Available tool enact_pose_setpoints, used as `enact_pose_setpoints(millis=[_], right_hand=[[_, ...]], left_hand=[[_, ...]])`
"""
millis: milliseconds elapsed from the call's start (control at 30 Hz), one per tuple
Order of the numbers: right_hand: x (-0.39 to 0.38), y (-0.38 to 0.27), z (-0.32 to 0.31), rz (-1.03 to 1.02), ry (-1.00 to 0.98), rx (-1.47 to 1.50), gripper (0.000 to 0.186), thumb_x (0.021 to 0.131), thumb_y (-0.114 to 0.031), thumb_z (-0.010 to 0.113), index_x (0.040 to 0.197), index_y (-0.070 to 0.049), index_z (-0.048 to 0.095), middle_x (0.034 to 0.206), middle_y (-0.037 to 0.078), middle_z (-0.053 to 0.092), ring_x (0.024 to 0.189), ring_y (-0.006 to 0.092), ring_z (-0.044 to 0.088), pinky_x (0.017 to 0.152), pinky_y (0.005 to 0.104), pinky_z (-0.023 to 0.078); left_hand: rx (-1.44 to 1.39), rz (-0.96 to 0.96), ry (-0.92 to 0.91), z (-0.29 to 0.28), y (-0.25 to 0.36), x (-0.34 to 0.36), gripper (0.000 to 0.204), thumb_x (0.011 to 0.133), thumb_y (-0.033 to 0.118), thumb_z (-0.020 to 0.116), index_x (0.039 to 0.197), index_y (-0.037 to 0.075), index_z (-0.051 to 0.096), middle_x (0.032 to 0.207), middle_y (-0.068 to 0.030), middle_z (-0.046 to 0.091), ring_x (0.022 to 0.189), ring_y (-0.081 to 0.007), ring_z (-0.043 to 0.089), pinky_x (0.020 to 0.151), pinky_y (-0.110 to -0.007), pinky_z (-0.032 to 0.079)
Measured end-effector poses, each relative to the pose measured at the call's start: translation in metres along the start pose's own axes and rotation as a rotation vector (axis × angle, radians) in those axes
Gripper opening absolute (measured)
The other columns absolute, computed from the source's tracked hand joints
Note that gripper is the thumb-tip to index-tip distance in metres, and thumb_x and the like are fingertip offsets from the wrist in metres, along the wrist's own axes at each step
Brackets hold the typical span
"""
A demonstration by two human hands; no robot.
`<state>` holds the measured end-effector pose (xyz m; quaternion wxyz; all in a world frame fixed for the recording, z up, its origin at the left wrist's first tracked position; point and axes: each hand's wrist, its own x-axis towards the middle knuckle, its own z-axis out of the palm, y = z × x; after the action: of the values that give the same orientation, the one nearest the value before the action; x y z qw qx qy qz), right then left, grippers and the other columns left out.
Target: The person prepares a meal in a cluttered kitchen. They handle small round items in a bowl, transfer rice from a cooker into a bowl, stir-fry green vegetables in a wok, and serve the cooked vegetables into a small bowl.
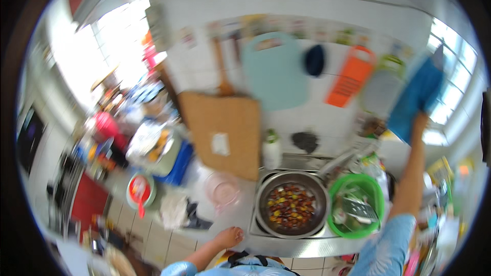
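From where I'm standing, the right hand [420,118] is touching the blue cloth [420,89] by the window [462,71], blur hiding its grip. The left hand [229,236] is hovering half-curled, seemingly empty. Limp fabric is probably needing a whole-hand hold.

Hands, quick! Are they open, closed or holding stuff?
Left hand: looks curled; whether fully closed cannot be told.
Right hand: closed, holding the blue cloth.

Right hand [421,119] blurred, hold unclear; blue sheet [420,89], perhaps cloth, blurred too.
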<state>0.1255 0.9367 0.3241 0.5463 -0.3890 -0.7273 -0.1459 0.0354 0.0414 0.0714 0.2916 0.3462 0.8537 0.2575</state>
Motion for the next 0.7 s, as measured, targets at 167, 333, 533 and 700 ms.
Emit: enact_pose_setpoints(millis=[167, 333, 533, 700], right_hand=[[-0.027, -0.005, -0.020, 0.206, -0.262, 0.563, 0.054, 0.097, -0.035, 0.046, 0.135, 0.003, 0.041, 0.116, 0.029, 0.059, 0.100, 0.0425, 0.060, 0.085, 0.0467, 0.046], [-0.064, -0.069, -0.099, 0.176, -0.232, 0.490, 0.062, 0.094, -0.044, 0.055, 0.130, 0.006, 0.045, 0.118, 0.027, 0.057, 0.106, 0.0381, 0.057, 0.091, 0.0420, 0.045], [-0.219, 0.005, -0.161, 0.130, -0.162, 0.369, 0.054, 0.092, -0.025, 0.059, 0.129, 0.011, 0.045, 0.125, 0.030, 0.053, 0.112, 0.0399, 0.055, 0.096, 0.0441, 0.044], [-0.429, -0.126, -0.238, 0.381, -0.438, 0.326, 0.041, 0.092, -0.009, 0.047, 0.129, 0.009, 0.042, 0.111, 0.022, 0.055, 0.096, 0.0315, 0.057, 0.083, 0.0394, 0.048]], left_hand=[[-0.033, -0.411, 0.080, 0.018, -0.044, -0.117, 0.032, 0.084, 0.034, 0.061, 0.104, 0.009, 0.064, 0.095, -0.0143, 0.066, 0.092, -0.0323, 0.063, 0.079, -0.042, 0.051], [-0.100, -0.677, 0.128, 0.043, -0.066, -0.207, 0.033, 0.084, 0.035, 0.060, 0.106, 0.010, 0.065, 0.100, -0.0141, 0.067, 0.096, -0.0335, 0.063, 0.081, -0.044, 0.050], [-0.168, -0.767, 0.050, 0.055, -0.110, -0.224, 0.039, 0.086, 0.039, 0.061, 0.110, 0.009, 0.063, 0.108, -0.0149, 0.065, 0.103, -0.0321, 0.061, 0.085, -0.043, 0.049], [-0.284, -0.752, 0.160, 0.043, -0.145, -0.285, 0.039, 0.086, 0.038, 0.061, 0.110, 0.007, 0.063, 0.106, -0.0154, 0.065, 0.100, -0.0324, 0.062, 0.084, -0.042, 0.050]])
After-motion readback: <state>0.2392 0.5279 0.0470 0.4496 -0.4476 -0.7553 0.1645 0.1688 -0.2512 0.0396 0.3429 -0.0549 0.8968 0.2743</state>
